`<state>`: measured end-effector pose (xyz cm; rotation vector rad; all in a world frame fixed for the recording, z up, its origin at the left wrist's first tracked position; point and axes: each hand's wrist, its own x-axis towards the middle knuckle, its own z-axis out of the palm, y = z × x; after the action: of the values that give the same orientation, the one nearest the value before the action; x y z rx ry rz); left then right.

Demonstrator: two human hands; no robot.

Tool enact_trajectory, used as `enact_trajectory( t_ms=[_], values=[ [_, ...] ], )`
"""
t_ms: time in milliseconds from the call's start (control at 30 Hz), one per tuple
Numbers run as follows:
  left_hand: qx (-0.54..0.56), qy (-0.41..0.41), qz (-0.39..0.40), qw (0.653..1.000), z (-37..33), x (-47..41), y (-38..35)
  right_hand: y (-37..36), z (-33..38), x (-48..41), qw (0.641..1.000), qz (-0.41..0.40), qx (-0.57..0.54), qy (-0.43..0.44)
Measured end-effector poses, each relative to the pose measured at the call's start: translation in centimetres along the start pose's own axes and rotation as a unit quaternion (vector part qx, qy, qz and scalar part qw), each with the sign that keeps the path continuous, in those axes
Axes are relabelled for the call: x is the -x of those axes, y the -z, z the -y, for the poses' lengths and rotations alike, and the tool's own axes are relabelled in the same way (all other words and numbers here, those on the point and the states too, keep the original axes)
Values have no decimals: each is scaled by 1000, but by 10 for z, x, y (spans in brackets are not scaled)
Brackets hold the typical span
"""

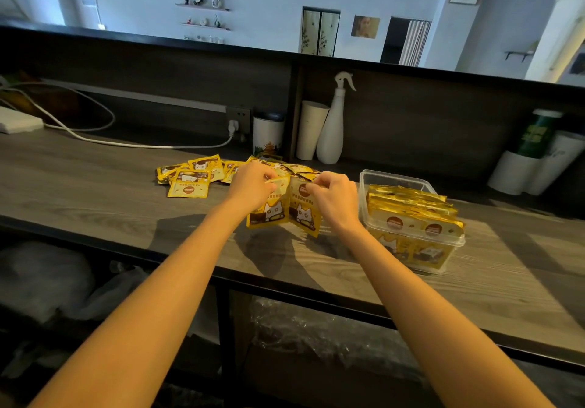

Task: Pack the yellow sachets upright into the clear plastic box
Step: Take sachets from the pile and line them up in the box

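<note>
Left of centre, on the grey wood-grain counter, lies a loose heap of sachets: flat, glossy yellow foil squares, each with a round brown label. At mid-frame the left hand pinches the top edge of one hanging sachet between curled fingers and thumb. Just beside it the right hand pinches a second sachet the same way (both show a white cartoon cat), the two dangling close side by side above the counter. Right of centre stands the clear plastic box, thin-walled with rounded corners, holding packed sachets upright in rows, their crinkled tops above the rim
</note>
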<state>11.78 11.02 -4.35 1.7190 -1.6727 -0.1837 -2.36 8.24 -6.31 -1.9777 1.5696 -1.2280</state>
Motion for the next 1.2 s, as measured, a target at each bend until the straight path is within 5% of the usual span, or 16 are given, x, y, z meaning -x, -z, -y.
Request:
enact_trajectory(
  t_ms=[533,867,1200],
  values=[
    [109,-121,-121,979,-94,-58,-15,110,-12,-55,981,-191,-16,32],
    [125,-186,-10,974,-142,-78,-82,154,-86,-68,977,-208,-7,-41],
    [118,-182,119,969,-134,-88,-126,154,-117,-70,992,-94,-16,-84]
  ],
)
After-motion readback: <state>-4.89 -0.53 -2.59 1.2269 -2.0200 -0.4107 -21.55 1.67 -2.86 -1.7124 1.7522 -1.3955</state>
